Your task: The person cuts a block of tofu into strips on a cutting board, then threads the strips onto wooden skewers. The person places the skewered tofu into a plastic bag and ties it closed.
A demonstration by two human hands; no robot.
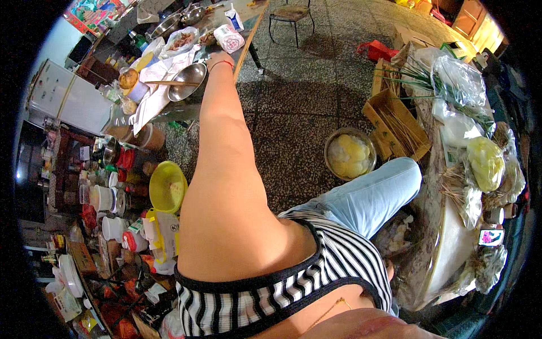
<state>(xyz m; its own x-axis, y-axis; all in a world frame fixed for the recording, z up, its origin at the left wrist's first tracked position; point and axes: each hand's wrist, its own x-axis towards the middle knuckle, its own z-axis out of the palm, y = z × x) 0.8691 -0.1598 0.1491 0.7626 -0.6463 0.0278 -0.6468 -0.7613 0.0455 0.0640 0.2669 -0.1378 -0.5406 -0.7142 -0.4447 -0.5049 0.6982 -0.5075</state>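
My left arm reaches up to the dark tabletop [169, 113] at the upper left. My left hand [219, 60], a red cord on its wrist, is at the table's edge, just below a white printed package [229, 38]. Its fingers are mostly hidden, so I cannot tell if it holds anything. Beside the wrist a steel bowl [186, 82] stands tilted, a wooden utensil [163, 83] across its rim. A plastic bag of brownish food [182, 41] lies behind it. My right hand is not recognisably in view; only a sliver of skin shows past the striped top.
A basin with pale yellow contents [349, 154] stands on the speckled floor beside a cardboard box of thin sticks [398, 125]. At right a long table [455, 243] bears bagged cabbage [485, 164], sticks and a phone [491, 237]. A yellow-green basin [168, 187] and tubs crowd the left; a chair [291, 13] stands ahead.
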